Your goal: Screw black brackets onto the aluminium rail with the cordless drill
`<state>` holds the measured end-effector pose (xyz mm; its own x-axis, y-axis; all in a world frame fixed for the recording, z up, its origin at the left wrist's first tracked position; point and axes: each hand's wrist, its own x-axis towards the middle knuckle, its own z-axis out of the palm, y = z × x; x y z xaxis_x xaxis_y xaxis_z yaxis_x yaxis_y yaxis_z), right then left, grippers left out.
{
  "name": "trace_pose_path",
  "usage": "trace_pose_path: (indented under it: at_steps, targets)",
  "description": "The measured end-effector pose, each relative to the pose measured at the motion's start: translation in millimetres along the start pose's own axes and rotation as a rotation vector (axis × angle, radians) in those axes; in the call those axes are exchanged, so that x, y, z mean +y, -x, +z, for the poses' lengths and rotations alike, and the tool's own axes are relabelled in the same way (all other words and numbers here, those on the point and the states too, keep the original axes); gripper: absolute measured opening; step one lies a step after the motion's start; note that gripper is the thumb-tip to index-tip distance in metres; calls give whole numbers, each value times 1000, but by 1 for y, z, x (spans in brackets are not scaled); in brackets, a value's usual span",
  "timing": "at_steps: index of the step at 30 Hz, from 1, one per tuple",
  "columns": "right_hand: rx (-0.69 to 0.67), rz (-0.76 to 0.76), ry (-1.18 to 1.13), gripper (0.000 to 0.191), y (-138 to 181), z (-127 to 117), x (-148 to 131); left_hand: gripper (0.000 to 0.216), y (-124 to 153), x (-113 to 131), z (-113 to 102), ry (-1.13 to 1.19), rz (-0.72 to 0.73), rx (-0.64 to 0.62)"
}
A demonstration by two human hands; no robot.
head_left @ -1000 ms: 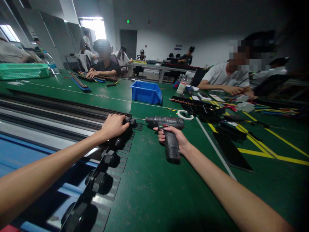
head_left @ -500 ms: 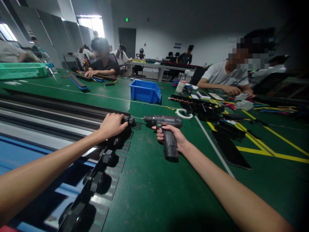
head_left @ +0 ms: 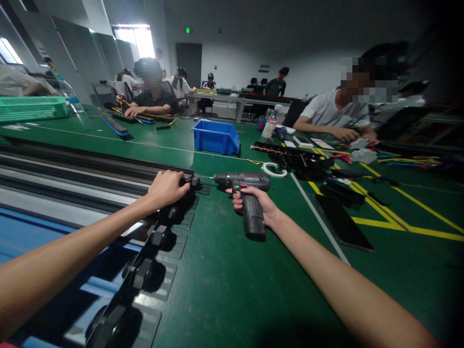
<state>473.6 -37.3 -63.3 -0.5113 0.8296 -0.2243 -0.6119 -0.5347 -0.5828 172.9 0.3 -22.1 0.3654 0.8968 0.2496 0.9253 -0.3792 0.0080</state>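
Note:
My right hand [head_left: 255, 200] is wrapped round the grip of a black cordless drill [head_left: 250, 181], with a small green light lit on its side. The drill's long thin bit [head_left: 205, 177] points left at the end of the farthest black rail [head_left: 108, 163]; whether the tip sits in a screw is too small to tell. My left hand [head_left: 168, 187] is closed over that rail's end, beside a black end fitting [head_left: 195, 181]. Nearer to me, several black knob-like end fittings [head_left: 163, 237] line the ends of the other rails, with slotted flat tabs [head_left: 177, 246] sticking out on the green table.
A blue bin [head_left: 215, 137] stands beyond the drill, near a white tape roll [head_left: 274, 169]. To the right lie a black flat panel [head_left: 344, 222], dark parts and coloured wires. A green basket [head_left: 32, 109] is at far left. Co-workers sit across the table.
The view has shifted slightly. Both hands keep the same hold, and the drill stays lined up with the rail's end.

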Motion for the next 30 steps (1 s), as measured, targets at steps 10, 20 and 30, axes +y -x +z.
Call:
trace_pose_path:
  at_steps: [10, 20, 30]
  targets:
    - [-12, 77, -121, 42, 3, 4, -3, 41, 1, 0, -1, -10, 8, -5]
    - [-14, -31, 2, 33, 4, 1, 4, 43, 1, -2, -1, -1, 16, 2]
    - [41, -101, -70, 20, 7, 5, 3, 41, 1, -2, -1, -6, 26, -2]
